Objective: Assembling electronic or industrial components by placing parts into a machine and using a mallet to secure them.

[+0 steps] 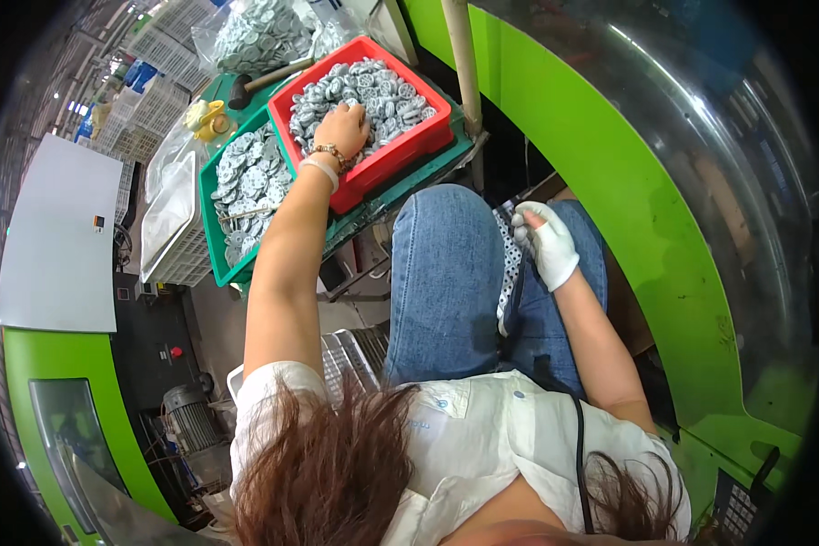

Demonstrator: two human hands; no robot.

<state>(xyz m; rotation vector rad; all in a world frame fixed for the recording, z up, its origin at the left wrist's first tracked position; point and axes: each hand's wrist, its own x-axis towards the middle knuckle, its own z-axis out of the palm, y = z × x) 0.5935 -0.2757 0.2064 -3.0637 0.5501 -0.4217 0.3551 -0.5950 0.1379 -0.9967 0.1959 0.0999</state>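
Long brown hair (323,473) was seen nearest the camera, beside a white shirt (469,437). Beyond, a red tray (396,161) was heaped with rimmed grey pieces (387,91), and flat grey discs (253,173) were held in a green tray (211,227) beside it on the bench (437,168). With both well filled, the work was judged unfinished; which pieces were done could not be told. The left grip (344,130) was placed on the pieces, curled downward; whether any was held could not be told. The gloved right grip (548,244) was half-curled above the jeans (448,264), its contents unclear, well apart from them.
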